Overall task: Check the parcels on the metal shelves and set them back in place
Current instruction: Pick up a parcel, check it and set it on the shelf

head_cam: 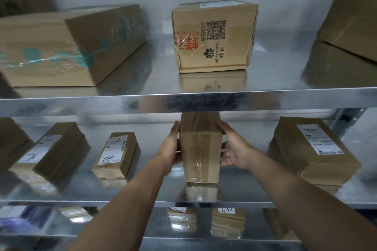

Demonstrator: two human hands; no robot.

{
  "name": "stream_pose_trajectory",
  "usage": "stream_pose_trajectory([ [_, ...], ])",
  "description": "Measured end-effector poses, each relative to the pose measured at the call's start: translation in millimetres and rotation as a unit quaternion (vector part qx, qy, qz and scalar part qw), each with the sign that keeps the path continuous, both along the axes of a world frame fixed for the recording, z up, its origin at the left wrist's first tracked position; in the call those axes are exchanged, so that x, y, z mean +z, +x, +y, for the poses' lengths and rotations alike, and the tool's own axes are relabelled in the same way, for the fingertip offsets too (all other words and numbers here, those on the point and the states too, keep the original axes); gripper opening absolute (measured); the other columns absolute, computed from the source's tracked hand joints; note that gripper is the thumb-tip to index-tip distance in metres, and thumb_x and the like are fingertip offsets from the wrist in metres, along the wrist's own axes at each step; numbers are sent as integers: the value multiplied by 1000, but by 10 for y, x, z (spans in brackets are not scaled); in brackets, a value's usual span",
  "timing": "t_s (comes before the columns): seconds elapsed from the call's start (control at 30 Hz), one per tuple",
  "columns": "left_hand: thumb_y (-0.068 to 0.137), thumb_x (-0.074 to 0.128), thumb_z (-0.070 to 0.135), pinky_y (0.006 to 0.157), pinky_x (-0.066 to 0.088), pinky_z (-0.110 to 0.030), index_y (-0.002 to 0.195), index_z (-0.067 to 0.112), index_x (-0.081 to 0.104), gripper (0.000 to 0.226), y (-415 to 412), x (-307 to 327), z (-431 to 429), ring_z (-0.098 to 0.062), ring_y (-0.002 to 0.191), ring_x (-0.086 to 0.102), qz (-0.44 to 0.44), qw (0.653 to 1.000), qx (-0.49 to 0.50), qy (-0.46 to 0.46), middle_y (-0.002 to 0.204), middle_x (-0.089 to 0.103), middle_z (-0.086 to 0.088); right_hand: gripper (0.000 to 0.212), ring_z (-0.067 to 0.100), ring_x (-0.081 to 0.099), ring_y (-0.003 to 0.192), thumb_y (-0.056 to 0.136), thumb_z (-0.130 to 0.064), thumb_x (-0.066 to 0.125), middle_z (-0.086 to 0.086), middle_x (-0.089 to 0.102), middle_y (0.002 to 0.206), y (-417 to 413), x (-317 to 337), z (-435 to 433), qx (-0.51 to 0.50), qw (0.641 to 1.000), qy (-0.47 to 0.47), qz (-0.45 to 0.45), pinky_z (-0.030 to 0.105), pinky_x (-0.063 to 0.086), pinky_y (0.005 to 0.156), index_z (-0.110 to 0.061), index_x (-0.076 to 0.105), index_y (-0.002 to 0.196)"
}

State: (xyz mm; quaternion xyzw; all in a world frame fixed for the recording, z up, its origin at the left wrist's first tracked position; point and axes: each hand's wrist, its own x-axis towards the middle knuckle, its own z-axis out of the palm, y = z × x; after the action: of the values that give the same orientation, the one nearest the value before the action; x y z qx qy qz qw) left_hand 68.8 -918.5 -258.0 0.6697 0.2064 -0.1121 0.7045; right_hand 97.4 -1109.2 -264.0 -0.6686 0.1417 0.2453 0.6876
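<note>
A small taped brown parcel [201, 153] stands upright on the middle metal shelf [142, 191], its top partly hidden behind the front lip of the shelf above. My left hand [171, 149] grips its left side, thumb on the front edge. My right hand [232, 146] holds its right side, fingers wrapped round the far edge. Both arms reach in from below.
Middle shelf: two labelled parcels [117, 154] [49, 153] to the left, a flat stack [314, 149] to the right. The upper shelf carries a printed box [214, 36], a large taped box [67, 47] and another box [350, 20]. Several small parcels [227, 220] lie on the lower shelf.
</note>
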Motion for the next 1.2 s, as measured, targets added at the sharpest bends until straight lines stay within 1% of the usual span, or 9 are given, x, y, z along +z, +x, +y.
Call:
stream_pose_trajectory([
  [0.17, 90, 43, 78, 86, 54, -40, 108, 13, 70, 72, -27, 27, -4, -29, 102, 68, 21, 999, -30, -7, 105, 72, -13, 53, 37, 62, 113, 96, -64, 49, 21, 61, 127, -18, 26, -5, 2, 1000, -2, 4, 58, 49, 99, -26, 56, 132],
  [0.27, 93, 48, 72, 89, 55, -45, 107, 14, 67, 63, -22, 47, 32, -32, 107, 66, 33, 998, -51, 4, 113, 69, -16, 50, 35, 63, 111, 96, -64, 50, 18, 66, 123, -33, 72, 11, 10, 1000, -6, 4, 53, 51, 93, -23, 63, 122],
  [0.37, 97, 52, 59, 87, 56, -46, 98, 14, 64, 47, -1, 99, 49, -33, 103, 66, 44, 996, -74, 15, 107, 67, -16, 49, 35, 62, 111, 93, -68, 55, 13, 69, 119, -22, 80, 6, 37, 999, -29, -6, 55, 51, 94, -24, 68, 109],
  [0.53, 99, 51, 47, 84, 58, -47, 98, 12, 67, 38, 52, 107, 48, -34, 95, 67, 43, 994, -84, 50, 97, 67, -14, 41, 38, 61, 116, 95, -58, 60, 14, 70, 121, 33, 62, 12, 51, 997, -59, -15, 68, 45, 102, -21, 70, 111],
  [0.73, 98, 49, 44, 79, 60, -45, 98, 11, 71, 39, 111, 75, 86, -33, 90, 67, 47, 992, -95, 64, 93, 68, -13, 36, 39, 65, 109, 98, -50, 59, 16, 72, 114, 57, 77, 97, 54, 994, -88, -25, 69, 46, 100, -18, 68, 110],
  [1.03, 98, 52, 45, 87, 59, -50, 95, 13, 69, 37, 145, 76, 115, -33, 93, 67, 61, 992, -96, 54, 94, 68, -12, 44, 40, 69, 105, 95, -54, 59, 18, 74, 114, 113, 55, 88, 70, 992, -94, -34, 67, 50, 97, -16, 69, 113],
  [1.1, 93, 56, 49, 87, 59, -50, 103, 13, 67, 38, 163, 61, 146, -33, 98, 67, 62, 993, -95, 44, 101, 67, -13, 53, 38, 69, 106, 93, -64, 59, 17, 73, 115, 104, 42, 61, 75, 993, -79, -39, 62, 53, 95, -17, 70, 115],
  [1.17, 75, 64, 59, 86, 59, -51, 131, 21, 56, 68, 188, 18, 181, -34, 114, 62, 56, 994, -90, 34, 124, 63, -10, 65, 37, 69, 109, 85, -77, 58, 17, 71, 119, 78, 15, -4, 72, 996, -46, -32, 56, 55, 94, -23, 68, 119],
  [1.2, 67, 66, 61, 88, 58, -53, 143, 33, 45, 84, 216, -18, 195, -34, 124, 57, 49, 995, -77, 27, 137, 57, -7, 71, 37, 68, 112, 78, -81, 59, 17, 70, 122, 61, -15, -55, 73, 997, -19, -27, 53, 55, 96, -26, 66, 122],
])
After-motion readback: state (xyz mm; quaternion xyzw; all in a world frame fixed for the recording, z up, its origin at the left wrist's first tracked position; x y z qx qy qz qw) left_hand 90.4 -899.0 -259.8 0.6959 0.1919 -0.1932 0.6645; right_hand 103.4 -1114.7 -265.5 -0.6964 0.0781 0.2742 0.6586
